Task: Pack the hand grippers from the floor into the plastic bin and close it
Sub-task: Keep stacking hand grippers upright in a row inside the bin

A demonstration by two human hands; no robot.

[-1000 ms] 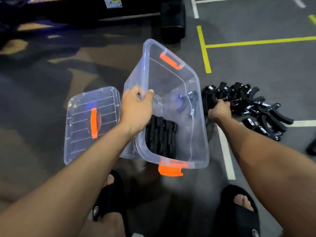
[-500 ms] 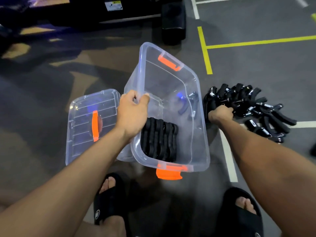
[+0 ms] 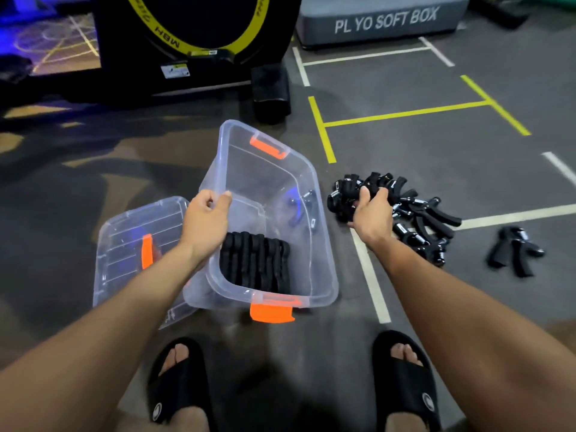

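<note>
The right hand [image 3: 372, 210] is curled around a bunch of black hand grippers [image 3: 349, 194] at the left end of the pile of grippers [image 3: 417, 219] on the floor [image 3: 436, 151]; whether that bunch is off the floor cannot be told. The pile runs from the hand away to the right and toward the person, handles fanned outward. The left hand [image 3: 205, 219] grips the left rim of the clear plastic bin [image 3: 274, 188], fingers hooked over the edge, thumb outside. The bin is tilted, its open mouth facing up and toward the pile, its long axis running away from the person, with orange latches [image 3: 271, 313] at the near and far ends. Inside, at the near end, a row of grippers [image 3: 254, 261] stands packed side by side. The bin sits just left of the pile, between the two hands. The clear lid [image 3: 124, 244] lies flat to the bin's left, partly under it. One lone gripper [image 3: 514, 249] lies apart, further right. Two black slides [image 3: 405, 378] show near the bottom edge.
</note>
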